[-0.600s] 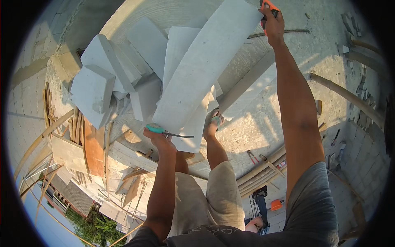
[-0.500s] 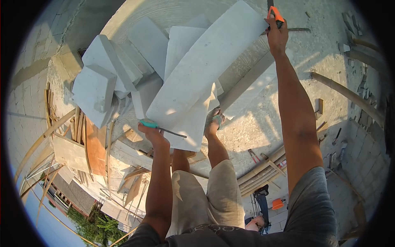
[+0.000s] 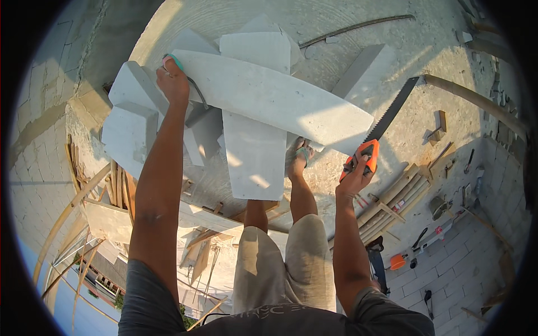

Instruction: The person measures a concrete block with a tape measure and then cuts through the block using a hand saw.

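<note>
A long white block (image 3: 269,92) lies across a second white slab (image 3: 255,151), one end at the upper left and the other toward the right. At its left end is my left hand (image 3: 174,84), closed around a teal-handled tool (image 3: 176,61). A dark, bent rod (image 3: 197,92) runs from that tool, beside the block's edge; its exact kind is unclear. By the block's right end, my right hand (image 3: 353,178) grips the orange handle of a handsaw (image 3: 392,109). The toothed blade points up and to the right, away from the block.
More white blocks (image 3: 129,131) are piled on the left. Another block (image 3: 361,70) lies beyond the long one. My sandalled foot (image 3: 302,154) stands close to the slab. Bamboo poles (image 3: 386,210) lie at right, wood scraps (image 3: 117,185) at left, and a curved stick (image 3: 358,29) lies farther off.
The long block has turned clockwise, its left end swinging up and its right end down. My left hand moved up and left; my right hand came down with the saw.
</note>
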`<state>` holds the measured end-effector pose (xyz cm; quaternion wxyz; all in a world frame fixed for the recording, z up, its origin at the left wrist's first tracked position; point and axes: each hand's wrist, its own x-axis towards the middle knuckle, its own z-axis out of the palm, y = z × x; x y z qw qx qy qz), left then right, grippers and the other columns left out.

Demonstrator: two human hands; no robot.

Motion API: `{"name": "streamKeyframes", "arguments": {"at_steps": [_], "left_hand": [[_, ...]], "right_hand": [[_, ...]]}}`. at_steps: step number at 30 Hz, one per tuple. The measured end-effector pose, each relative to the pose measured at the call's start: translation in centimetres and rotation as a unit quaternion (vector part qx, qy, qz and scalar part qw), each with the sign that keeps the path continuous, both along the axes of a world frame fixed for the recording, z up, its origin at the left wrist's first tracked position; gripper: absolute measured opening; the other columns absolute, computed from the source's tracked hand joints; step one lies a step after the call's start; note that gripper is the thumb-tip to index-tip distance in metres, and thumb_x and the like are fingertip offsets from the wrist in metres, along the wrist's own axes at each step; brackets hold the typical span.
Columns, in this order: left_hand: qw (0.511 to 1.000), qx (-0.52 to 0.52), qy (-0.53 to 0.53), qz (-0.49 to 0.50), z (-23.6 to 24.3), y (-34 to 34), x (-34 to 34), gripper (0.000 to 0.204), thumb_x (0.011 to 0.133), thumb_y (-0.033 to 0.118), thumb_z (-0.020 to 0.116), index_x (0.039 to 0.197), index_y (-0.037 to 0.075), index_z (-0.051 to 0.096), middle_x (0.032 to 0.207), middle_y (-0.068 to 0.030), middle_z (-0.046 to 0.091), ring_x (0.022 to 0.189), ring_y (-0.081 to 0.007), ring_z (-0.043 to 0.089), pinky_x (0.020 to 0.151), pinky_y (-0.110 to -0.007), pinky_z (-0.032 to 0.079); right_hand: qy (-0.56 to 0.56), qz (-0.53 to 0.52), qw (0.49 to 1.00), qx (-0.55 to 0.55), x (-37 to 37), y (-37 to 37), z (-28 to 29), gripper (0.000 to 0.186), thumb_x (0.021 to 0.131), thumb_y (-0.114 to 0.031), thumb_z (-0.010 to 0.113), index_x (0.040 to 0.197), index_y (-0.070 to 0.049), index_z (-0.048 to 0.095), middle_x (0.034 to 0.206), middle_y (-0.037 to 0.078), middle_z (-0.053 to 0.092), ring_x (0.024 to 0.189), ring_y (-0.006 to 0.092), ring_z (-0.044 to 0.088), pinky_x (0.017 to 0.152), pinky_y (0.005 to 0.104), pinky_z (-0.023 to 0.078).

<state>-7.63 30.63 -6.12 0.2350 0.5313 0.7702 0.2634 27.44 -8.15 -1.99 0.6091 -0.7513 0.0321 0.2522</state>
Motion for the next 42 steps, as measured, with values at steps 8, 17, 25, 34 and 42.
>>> {"name": "streamKeyframes", "arguments": {"at_steps": [8, 17, 25, 34, 42], "left_hand": [[0.944, 0.168, 0.018, -0.283, -2.1, 6.5, 8.8, 0.066, 0.103, 0.057, 0.048, 0.1, -0.008, 0.057, 0.098, -0.03, 0.064, 0.095, -0.0415, 0.062, 0.088, -0.05, 0.047], [0.977, 0.167, -0.121, -0.059, 0.3, -1.7, 5.7, 0.057, 0.106, 0.054, 0.035, 0.104, 0.0, 0.051, 0.096, -0.0123, 0.054, 0.092, -0.0255, 0.051, 0.089, -0.039, 0.043], [0.898, -0.034, -0.43, 0.089, 2.0, -13.6, 10.7, 0.054, 0.108, 0.052, 0.032, 0.122, 0.005, 0.054, 0.116, -0.0039, 0.054, 0.108, -0.018, 0.048, 0.102, -0.03, 0.038], [0.937, -0.055, -0.312, -0.149, -0.4, -8.3, 12.8, 0.055, 0.109, 0.052, 0.027, 0.113, 0.003, 0.051, 0.104, -0.0033, 0.049, 0.099, -0.0202, 0.045, 0.1, -0.03, 0.037], [0.883, -0.121, -0.444, -0.091, 3.5, -14.9, 12.9, 0.045, 0.11, 0.044, 0.031, 0.113, 0.004, 0.053, 0.105, -0.0047, 0.053, 0.097, -0.0182, 0.047, 0.098, -0.032, 0.039]], "right_hand": [[0.085, -0.059, 0.99, -0.095, -13.2, -7.8, 2.5, 0.029, 0.106, -0.02, 0.06, 0.128, -0.004, 0.049, 0.133, 0.016, 0.066, 0.116, 0.0204, 0.066, 0.077, 0.0282, 0.057], [-0.173, 0.108, 0.974, -0.104, -7.7, -5.6, 0.5, 0.03, 0.107, -0.015, 0.059, 0.132, 0.001, 0.055, 0.137, 0.015, 0.063, 0.122, 0.0205, 0.061, 0.104, 0.0362, 0.048], [-0.128, 0.165, 0.964, -0.162, -5.8, -4.0, -1.3, 0.027, 0.107, -0.02, 0.061, 0.125, -0.001, 0.06, 0.126, 0.012, 0.068, 0.119, 0.021, 0.062, 0.107, 0.0366, 0.046], [-0.028, 0.129, 0.98, -0.151, -20.0, -7.0, 0.4, 0.032, 0.105, -0.023, 0.064, 0.128, -0.001, 0.059, 0.128, 0.012, 0.065, 0.114, 0.0229, 0.064, 0.101, 0.0366, 0.049], [-0.221, 0.239, 0.914, -0.242, -17.3, -9.7, -3.0, 0.035, 0.098, -0.017, 0.067, 0.128, -0.001, 0.06, 0.119, 0.022, 0.067, 0.11, 0.0371, 0.067, 0.091, 0.0406, 0.053]]}}
